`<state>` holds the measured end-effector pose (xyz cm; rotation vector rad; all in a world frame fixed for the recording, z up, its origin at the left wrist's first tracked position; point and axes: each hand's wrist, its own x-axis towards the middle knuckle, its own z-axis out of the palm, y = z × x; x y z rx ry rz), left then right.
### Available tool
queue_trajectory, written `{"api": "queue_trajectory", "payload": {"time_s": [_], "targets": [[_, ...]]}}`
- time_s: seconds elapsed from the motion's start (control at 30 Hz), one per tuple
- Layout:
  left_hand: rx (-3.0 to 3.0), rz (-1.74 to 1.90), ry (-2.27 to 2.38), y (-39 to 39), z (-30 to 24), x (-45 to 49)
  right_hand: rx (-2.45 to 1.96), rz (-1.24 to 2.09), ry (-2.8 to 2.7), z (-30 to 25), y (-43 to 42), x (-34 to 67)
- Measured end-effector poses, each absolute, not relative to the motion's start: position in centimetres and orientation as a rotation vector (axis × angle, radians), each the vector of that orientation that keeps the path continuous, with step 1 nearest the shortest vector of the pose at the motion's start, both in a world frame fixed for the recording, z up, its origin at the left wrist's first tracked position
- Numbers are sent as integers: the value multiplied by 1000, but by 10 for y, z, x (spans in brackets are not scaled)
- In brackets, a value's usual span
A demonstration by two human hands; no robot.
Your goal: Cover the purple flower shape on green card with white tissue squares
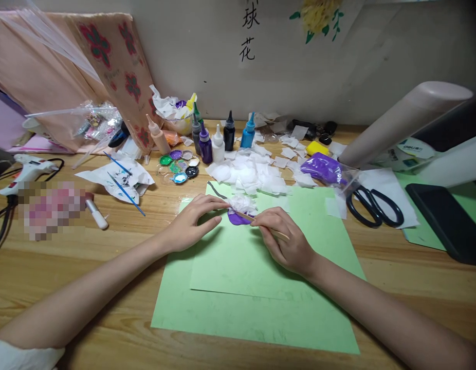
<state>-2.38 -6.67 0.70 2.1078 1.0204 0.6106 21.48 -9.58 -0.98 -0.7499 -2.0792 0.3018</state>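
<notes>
One ruffled white tuft [243, 202] on purple clay [237, 219]; right fingers [274, 220] tight round a stick [245, 216], left fingers [210, 205] half-open, empty.

Stick [279, 235]: pale tan. Tissue tuft [243, 202]: white. Patch [236, 219] touching it: solid purple. Two paper sheets [238, 267]: light green, near one smudged darker. Desk [118, 272]: yellow-brown, wood grain. Far bottles [206, 146]: peach, purple, white, black, blue. Paintbrushes [127, 188], left: blue. Far-left board [120, 77]: peach, red-and-green flower pattern. Scissors [372, 201], right: black handles.
</notes>
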Motion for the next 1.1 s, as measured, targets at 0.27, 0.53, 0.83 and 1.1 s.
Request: {"api": "queue_trajectory", "payload": {"time_s": [0.27, 0.53, 0.83, 1.1], "targets": [[2100, 604, 1010, -67, 7, -23, -749, 283, -2098, -9, -95, 214], [2115, 598, 1001, -67, 8, -23, -845, 344, -2053, -13, -94, 211], [2109, 646, 1146, -67, 6, -27, -752, 355, -1974, -14, -97, 217], [2491, 513, 1320, -46, -5, -34, -709, 341, -1974, -13, -99, 217]]}}
